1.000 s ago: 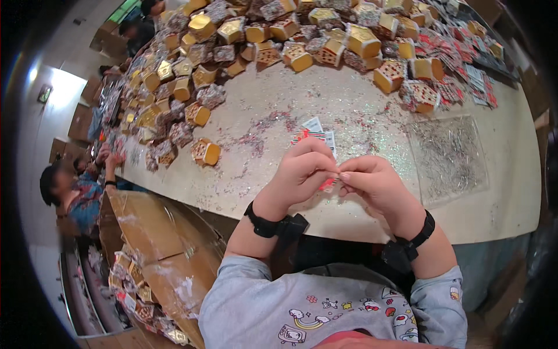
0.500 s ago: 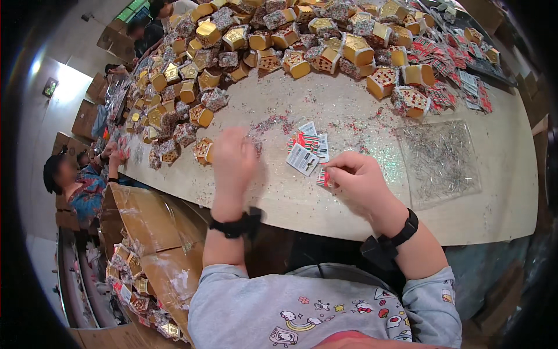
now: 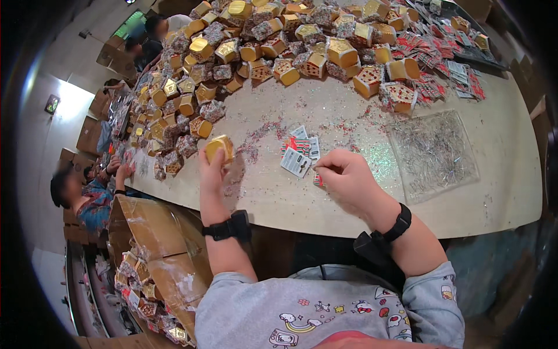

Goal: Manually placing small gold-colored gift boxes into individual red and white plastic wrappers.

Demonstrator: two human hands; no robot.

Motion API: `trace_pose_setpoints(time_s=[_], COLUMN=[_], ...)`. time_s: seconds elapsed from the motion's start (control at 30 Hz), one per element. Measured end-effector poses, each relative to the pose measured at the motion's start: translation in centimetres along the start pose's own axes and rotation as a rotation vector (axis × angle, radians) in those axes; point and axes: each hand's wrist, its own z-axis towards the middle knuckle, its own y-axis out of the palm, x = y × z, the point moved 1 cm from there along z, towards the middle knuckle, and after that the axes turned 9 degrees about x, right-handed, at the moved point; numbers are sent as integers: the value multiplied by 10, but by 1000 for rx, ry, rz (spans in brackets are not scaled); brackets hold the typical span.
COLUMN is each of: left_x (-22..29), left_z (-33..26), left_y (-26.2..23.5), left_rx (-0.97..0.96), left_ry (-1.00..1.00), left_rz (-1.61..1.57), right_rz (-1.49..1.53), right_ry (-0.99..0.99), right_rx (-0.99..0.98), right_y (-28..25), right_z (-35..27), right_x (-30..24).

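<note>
My left hand (image 3: pixel 213 174) is closed round a small house-shaped ornament (image 3: pixel 220 148), its smooth gold base turned upward, just above the table. Over the table to the right, my right hand (image 3: pixel 346 174) is closed in a pinch on a small red, green and white striped card tag (image 3: pixel 318 180). Whether a thin hook is also between those fingertips I cannot make out. Beside that hand lies a small fanned stack of card tags (image 3: pixel 296 161), some with their white printed side up.
House ornaments with speckled roofs (image 3: pixel 285 70) are heaped along the far side and left. Red card tags (image 3: pixel 430 49) lie far right near a dark tray (image 3: pixel 479 63). A clear bag of thin metal pieces (image 3: pixel 433 157) lies right. An open cardboard box (image 3: pixel 160 224) stands lower left; a co-worker (image 3: pixel 96 200) sits beyond.
My left hand, blurred and near an ornament at the heap's edge before, now holds an ornament slightly further left. My right hand still pinches the striped tag by the stack.
</note>
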Motion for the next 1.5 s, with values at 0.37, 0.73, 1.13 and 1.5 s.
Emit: trace_pose_setpoints(time_s=[0.37,0.73,1.13,1.5], left_x=[12,-7,2,-2], left_z=[-62,-74,-79,-79], left_y=[101,110,115,113], left_rx=[-826,-788,-754,-770], left_ry=[-238,-394,-430,-418], left_rz=[-1048,-1105,-921,-959], right_rz=[35,-69,-84,-33], right_ry=[-50,-288,-298,-261], right_rx=[62,62,68,90], right_y=[-6,-8,-8,-5], right_z=[2,-1,-3,-4], right_x=[-7,-10,-19,-17])
